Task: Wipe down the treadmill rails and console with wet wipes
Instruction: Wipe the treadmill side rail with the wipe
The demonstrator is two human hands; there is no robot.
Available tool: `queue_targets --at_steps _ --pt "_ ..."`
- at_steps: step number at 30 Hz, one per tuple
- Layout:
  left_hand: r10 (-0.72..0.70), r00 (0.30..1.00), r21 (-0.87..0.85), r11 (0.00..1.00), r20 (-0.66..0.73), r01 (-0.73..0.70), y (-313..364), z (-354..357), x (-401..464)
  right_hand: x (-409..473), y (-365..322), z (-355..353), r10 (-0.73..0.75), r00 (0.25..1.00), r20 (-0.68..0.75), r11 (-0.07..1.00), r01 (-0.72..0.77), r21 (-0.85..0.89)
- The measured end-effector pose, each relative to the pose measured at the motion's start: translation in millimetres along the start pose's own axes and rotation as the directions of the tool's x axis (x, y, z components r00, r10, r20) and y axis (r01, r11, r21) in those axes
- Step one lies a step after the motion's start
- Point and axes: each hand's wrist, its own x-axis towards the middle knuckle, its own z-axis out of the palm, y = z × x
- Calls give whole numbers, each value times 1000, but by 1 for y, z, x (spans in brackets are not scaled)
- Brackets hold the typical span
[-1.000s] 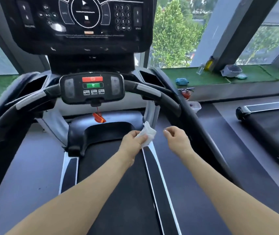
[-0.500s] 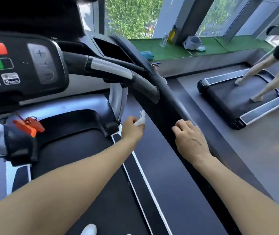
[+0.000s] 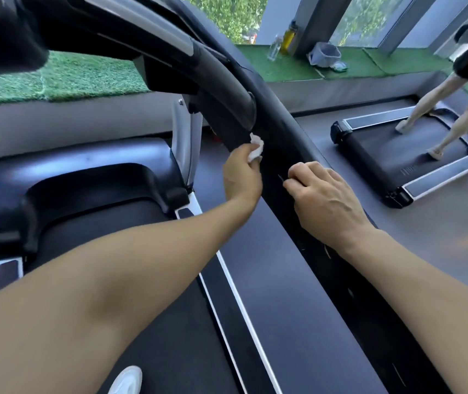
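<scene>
We judge the rail wipe is starting: our left hand [image 3: 242, 173] pinches the wipe [image 3: 256, 147] against the right rail [image 3: 286, 143], our right hand [image 3: 322, 199] rests curled, empty, just below, so next comes a downward stroke.

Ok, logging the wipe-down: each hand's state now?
Left hand: holding the wipe.
Right hand: fingers curled, holding nothing.
</scene>
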Motion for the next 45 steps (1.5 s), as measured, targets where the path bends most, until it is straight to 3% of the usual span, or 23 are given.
queue_targets --at_steps 4,11,14,17,25,29,31,35,39,42,45 --pt "183 968 -38 983 169 -179 -5 4 -56 -9 5 3 -41 999 -35 999 41 -3" --pt "90 987 77 992 132 -100 1 2 3 -5 6 9 39 999 -23 996 -37 83" --pt "89 972 58 993 218 -104 1 5 -29 -8 4 9 77 997 -20 987 -74 139" --pt "179 916 -29 983 359 -180 -7 3 -70 -10 2 9 116 993 -25 977 -109 184" --pt "-40 983 165 986 179 10 0 -2 18 -10 1 11 89 996 -31 988 -84 133" --pt "-6 942 -81 996 335 35 3 5 -52 -11 3 13 90 995 -39 988 -84 126" --pt "4 937 -125 991 351 42 -1 6 -58 -10 2 13 94 994 -48 988 -87 129" --pt "-98 973 85 993 207 82 0 4 19 -8 3 15 82 995 -51 990 -75 119" --pt "-171 973 109 982 156 155 5 1 50 -9 3 12 85 995 -43 989 -78 128" --pt "-134 970 13 991 203 134 1 7 1 -9 2 12 91 995 -33 987 -86 136" --pt "2 956 -19 1000 294 4 -6 5 -42 -9 3 13 98 995 -34 987 -93 131"
